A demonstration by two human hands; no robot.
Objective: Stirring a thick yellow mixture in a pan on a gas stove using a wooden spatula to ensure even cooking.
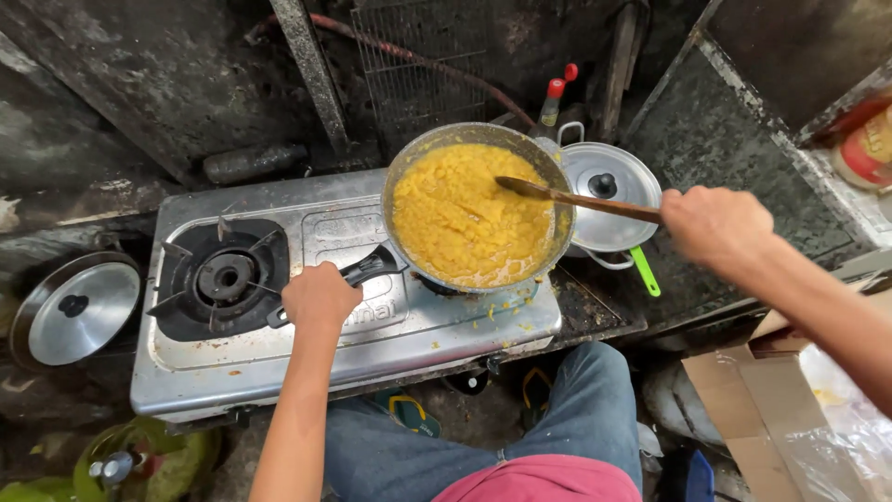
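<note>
— Steel, is that stove?

— Brushed stainless steel, a two-burner gas stove, flecked with yellow crumbs. One black burner stands bare; the other is hidden under a round metal frying pan.

— What's in the pan?

— A lumpy, moist yellow mash, filling it nearly to the rim.

— And the hands?

— Two. The left hand is curled tight around the pan's black handle. The right hand is clenched on the end of a long wooden spatula, whose flat blade rests on the mash.

— Lids?

— Two shiny domed ones with black knobs: one lid lies left of the stove, the other covers a small pot just right of the pan. A green handle pokes out beneath that pot.
</note>
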